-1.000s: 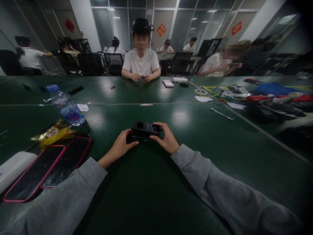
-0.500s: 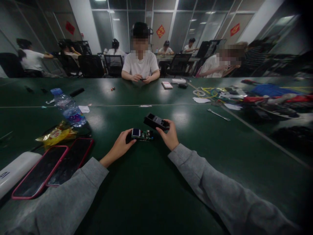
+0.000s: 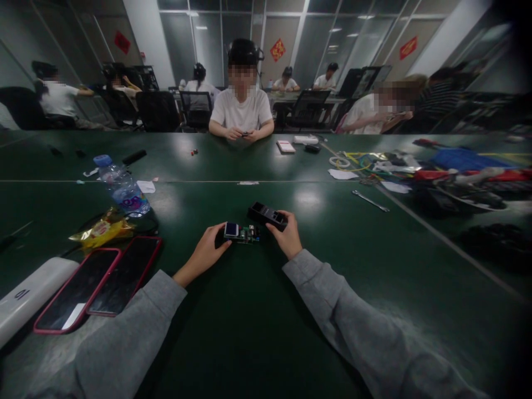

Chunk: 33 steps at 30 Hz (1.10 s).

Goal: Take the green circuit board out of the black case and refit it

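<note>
My left hand [image 3: 210, 247] pinches the left end of a small green circuit board [image 3: 248, 235], which carries a little screen [image 3: 231, 229] on that end. In my right hand [image 3: 286, 234] is a black plastic casing [image 3: 266, 215] with window cut-outs, gripped by its right end between thumb and fingers. The casing sits just beyond and to the right of the board, tilted and apart from it. Both are low over the green table [image 3: 233, 310]; whether they touch it I cannot tell.
To the left are a water bottle [image 3: 124, 191], a yellow snack packet [image 3: 102, 231], two red-edged phones [image 3: 81, 291] and a white power bank [image 3: 31, 296]. A wrench [image 3: 371, 201] and a heap of cables [image 3: 465, 166] are at right. A person [image 3: 241, 105] sits opposite.
My right hand has lowered the black casing slightly toward the table. My left hand keeps its hold on the circuit board. The whole view has shifted a little.
</note>
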Each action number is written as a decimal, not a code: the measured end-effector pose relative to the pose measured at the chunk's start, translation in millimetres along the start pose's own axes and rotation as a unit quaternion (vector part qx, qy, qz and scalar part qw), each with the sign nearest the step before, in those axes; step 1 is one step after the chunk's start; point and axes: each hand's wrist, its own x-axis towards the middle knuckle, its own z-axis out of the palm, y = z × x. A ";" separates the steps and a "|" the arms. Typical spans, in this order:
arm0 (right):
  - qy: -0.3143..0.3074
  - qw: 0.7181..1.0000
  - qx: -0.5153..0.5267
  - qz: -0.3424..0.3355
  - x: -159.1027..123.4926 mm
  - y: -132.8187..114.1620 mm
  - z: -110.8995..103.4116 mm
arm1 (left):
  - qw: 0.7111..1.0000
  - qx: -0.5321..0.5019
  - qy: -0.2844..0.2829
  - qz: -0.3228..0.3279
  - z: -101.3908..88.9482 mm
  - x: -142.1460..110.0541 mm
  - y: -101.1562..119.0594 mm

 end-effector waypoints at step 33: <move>-0.161 0.975 0.041 -0.149 -18.9 -33.0 1.0 | 0.999 -0.037 0.019 -0.003 6.2 5.0 -8.2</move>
